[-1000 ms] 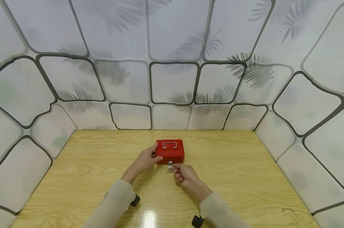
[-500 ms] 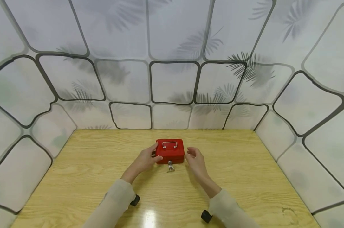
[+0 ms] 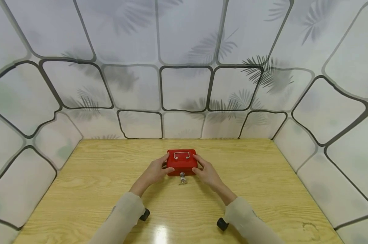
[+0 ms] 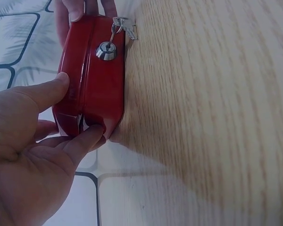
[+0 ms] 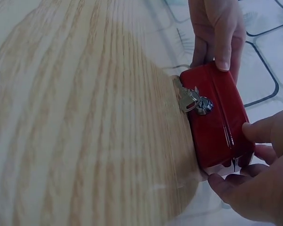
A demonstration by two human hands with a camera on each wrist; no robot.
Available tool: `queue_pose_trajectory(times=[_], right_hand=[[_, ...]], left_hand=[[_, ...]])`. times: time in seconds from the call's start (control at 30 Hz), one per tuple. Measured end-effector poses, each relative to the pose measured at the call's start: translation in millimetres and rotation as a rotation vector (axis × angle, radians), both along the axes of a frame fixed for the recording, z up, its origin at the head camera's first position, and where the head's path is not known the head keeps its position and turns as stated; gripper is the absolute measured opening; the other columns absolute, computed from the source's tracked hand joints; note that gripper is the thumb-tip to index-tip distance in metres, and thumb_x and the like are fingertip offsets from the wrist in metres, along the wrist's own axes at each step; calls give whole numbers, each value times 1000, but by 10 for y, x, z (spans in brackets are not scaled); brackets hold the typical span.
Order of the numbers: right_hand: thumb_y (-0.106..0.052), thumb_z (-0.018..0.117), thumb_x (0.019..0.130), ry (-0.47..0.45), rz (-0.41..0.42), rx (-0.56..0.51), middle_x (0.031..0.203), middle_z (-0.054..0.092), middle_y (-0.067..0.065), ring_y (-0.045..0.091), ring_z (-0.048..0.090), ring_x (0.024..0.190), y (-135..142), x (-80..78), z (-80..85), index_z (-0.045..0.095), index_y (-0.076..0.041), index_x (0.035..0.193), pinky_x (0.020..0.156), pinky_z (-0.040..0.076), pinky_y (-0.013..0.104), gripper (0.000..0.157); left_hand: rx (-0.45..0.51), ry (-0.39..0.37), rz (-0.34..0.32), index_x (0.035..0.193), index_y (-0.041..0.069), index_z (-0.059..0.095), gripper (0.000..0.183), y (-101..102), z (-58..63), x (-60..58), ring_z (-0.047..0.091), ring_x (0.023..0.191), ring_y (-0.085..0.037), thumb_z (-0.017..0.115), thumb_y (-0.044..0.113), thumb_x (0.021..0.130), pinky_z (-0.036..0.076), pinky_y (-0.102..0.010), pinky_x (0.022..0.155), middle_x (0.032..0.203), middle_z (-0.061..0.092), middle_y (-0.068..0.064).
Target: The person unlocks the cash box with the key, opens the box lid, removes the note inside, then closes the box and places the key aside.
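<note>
A small red metal cash box (image 3: 180, 164) sits on the wooden table with its lid down and a wire handle (image 3: 181, 155) on top. My left hand (image 3: 154, 173) holds its left end, thumb at the front edge and fingers round the side. At the right end my right hand (image 3: 209, 174) grips it the same way. In the left wrist view, a round silver lock (image 4: 106, 51) shows on the front wall, a key in it. From that key hangs a ring with spare keys (image 5: 189, 100), seen in the right wrist view. The box's back is hidden.
The pale wooden table (image 3: 104, 189) reaches back to a patterned curtain (image 3: 184, 125), which also runs along both sides. A black wrist camera (image 3: 145, 214) sits under the left sleeve, another black camera (image 3: 222, 224) under the right.
My right hand has let go of the keys at the front, moved right and back, and taken hold of the box's right end. My left hand and the box have stayed put.
</note>
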State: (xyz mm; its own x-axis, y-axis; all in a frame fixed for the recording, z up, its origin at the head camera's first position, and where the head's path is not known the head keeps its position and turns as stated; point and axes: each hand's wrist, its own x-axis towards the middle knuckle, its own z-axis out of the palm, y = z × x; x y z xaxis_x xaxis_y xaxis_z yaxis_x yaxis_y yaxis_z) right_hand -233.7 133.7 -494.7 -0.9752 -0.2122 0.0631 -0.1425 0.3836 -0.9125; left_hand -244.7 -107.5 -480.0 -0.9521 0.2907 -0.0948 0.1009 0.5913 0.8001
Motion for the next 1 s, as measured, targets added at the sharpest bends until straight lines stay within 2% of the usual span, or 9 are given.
queue_pose_trajectory(times=[0.13, 0.37, 0.5, 0.63, 0.73, 0.9, 1.0], right_hand=[[5, 63, 100, 21, 11, -36, 162, 31, 28, 43, 35, 146, 3, -19, -48, 42, 4, 154, 109, 45, 49, 59], [11, 62, 97, 26, 5, -74, 162, 33, 25, 40, 40, 144, -8, -22, -88, 42, 5, 154, 102, 52, 36, 61], [9, 63, 97, 22, -6, -65, 161, 34, 24, 39, 39, 145, -11, -5, -82, 43, 4, 154, 108, 47, 42, 60], [8, 64, 97, 36, -14, -57, 159, 39, 24, 38, 39, 145, 0, 14, -84, 45, 4, 153, 114, 38, 49, 59], [6, 66, 97, 51, -22, -40, 155, 43, 25, 39, 42, 143, 6, 33, -89, 47, 4, 152, 115, 36, 51, 58], [0, 67, 98, 75, -32, -34, 152, 47, 24, 39, 48, 139, 15, 61, -93, 49, 2, 151, 113, 40, 51, 55], [-4, 67, 100, 89, -40, -37, 151, 50, 24, 37, 53, 135, 23, 68, -94, 51, 0, 150, 105, 48, 41, 54]], left_hand=[[9, 1, 1, 163, 2, 26, 77, 1, -4, 1, 47, 142, -35, 70, 19, 101, 45, -45, 110, 156, 44, -23], [11, 18, -6, 162, -1, 27, 77, -7, -14, 9, 48, 140, -36, 71, 11, 99, 45, -45, 110, 156, 44, -25], [13, 32, -13, 161, -2, 28, 76, -15, -26, 12, 49, 139, -37, 71, 8, 98, 47, -45, 108, 155, 44, -26], [8, 32, -8, 161, -1, 29, 77, -20, -24, 25, 50, 138, -38, 72, 9, 98, 48, -45, 107, 154, 46, -25], [9, 30, -9, 161, 0, 29, 77, -24, -27, 44, 51, 138, -38, 72, 11, 99, 48, -46, 107, 153, 47, -26], [44, 32, -10, 162, 0, 27, 75, -30, -36, 70, 53, 136, -37, 69, 14, 101, 53, -43, 101, 152, 49, -25], [52, 47, -20, 162, 0, 27, 73, -38, -35, 81, 54, 135, -36, 67, 17, 103, 55, -42, 98, 151, 49, -24]])
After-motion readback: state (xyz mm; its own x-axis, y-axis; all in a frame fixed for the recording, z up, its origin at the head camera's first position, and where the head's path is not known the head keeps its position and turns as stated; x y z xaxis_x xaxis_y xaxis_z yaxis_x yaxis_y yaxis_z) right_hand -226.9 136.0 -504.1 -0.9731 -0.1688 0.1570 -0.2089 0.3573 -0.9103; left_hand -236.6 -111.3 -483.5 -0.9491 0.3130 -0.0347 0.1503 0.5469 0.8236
